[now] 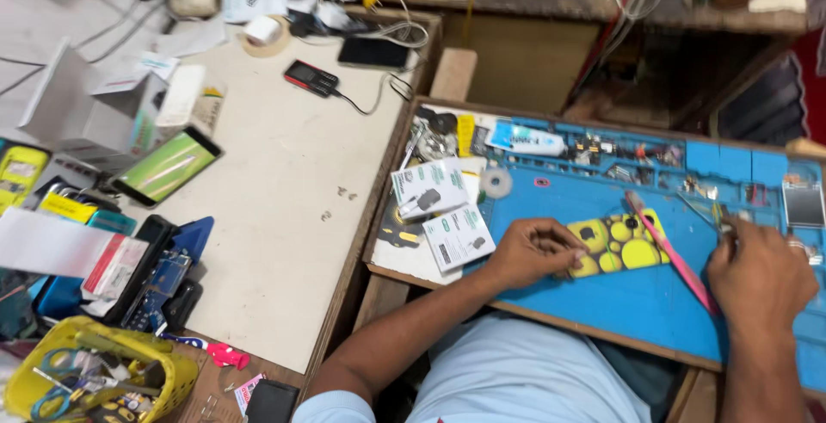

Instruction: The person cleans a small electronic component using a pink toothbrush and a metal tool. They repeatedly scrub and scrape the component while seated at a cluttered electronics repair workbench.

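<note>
Your left hand (533, 253) rests on the blue work mat (637, 302), fingers curled narrow and pressing the left end of the yellow spotted phone cover (621, 244). The cover lies flat at the centre of the mat. Your right hand (757, 278) sits just right of it, fingers closed around a thin metal tool (707, 209); the grip itself is partly hidden. A pink strip tool (675, 255) lies diagonally across the cover's right end.

The mat sits in a wooden tray (404, 184) with small parts in its upper compartments. Two white cards (443, 212) lie at the tray's left edge.

To your left, a pale tabletop (284, 216) carries a small black phone (311, 78), a green-screened phone (168, 166) and a yellow basket (172, 376) of tools.
</note>
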